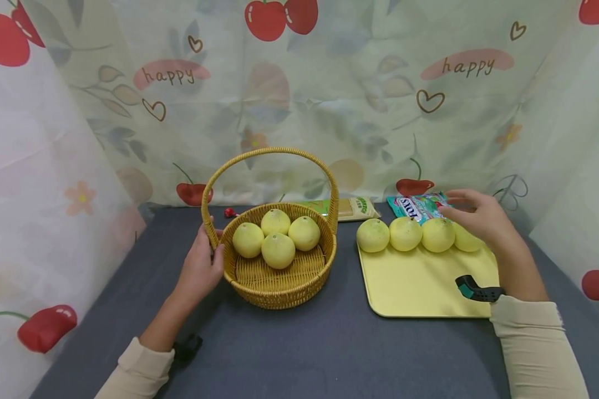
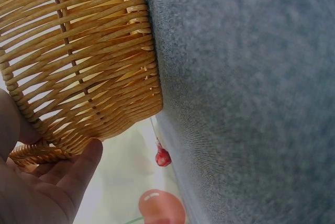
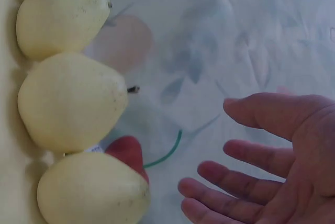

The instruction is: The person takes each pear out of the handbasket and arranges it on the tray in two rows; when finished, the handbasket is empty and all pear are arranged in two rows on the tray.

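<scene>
My left hand [image 1: 203, 262] grips the wicker basket [image 1: 279, 293] at its left side, where the handle meets the rim; the left wrist view shows the fingers [image 2: 78, 177] around the woven edge [image 2: 78, 67]. Several pale yellow pears [image 1: 278, 250] lie in the basket. Above the far right end of a pear row [image 1: 405, 234] on the yellow tray [image 1: 429, 288], my right hand [image 1: 484, 216] hovers with its fingers spread. In the right wrist view that hand [image 3: 261, 171] holds nothing, apart from the pears [image 3: 73, 101].
Behind the tray lies a blue FOX'S packet [image 1: 416, 207]. A long green and clear packet [image 1: 351, 209] is behind the basket, and a small red object [image 1: 230, 212] lies to its left. A printed curtain [image 1: 299, 111] closes the back and sides.
</scene>
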Available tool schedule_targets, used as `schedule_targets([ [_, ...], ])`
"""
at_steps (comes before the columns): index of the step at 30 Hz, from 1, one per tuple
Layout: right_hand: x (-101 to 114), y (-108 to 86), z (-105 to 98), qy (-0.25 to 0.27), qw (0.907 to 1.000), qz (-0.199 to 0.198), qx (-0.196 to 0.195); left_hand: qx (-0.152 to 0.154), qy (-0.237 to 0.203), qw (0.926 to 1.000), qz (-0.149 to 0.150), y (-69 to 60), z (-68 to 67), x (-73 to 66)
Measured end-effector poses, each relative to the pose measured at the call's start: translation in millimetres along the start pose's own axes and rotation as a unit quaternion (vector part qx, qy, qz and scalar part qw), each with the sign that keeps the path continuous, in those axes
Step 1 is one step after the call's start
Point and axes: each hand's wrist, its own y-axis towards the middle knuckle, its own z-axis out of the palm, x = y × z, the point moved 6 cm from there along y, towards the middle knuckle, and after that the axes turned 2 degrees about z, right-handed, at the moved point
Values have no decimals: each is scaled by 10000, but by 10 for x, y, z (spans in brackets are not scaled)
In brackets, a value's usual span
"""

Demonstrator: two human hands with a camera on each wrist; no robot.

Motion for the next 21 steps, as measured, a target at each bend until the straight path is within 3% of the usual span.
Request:
schedule_targets([
  [9,334,-36,275,190,9977,-485,433,29,13,10000,24,16,19,35],
  [15,529,-7,564,556,9905,-955,820,30,-16,10000,41,14,14,49],
  [21,673,2,839,933,9834,-1066,1131,50,-11,10000,15,5,14,41],
])
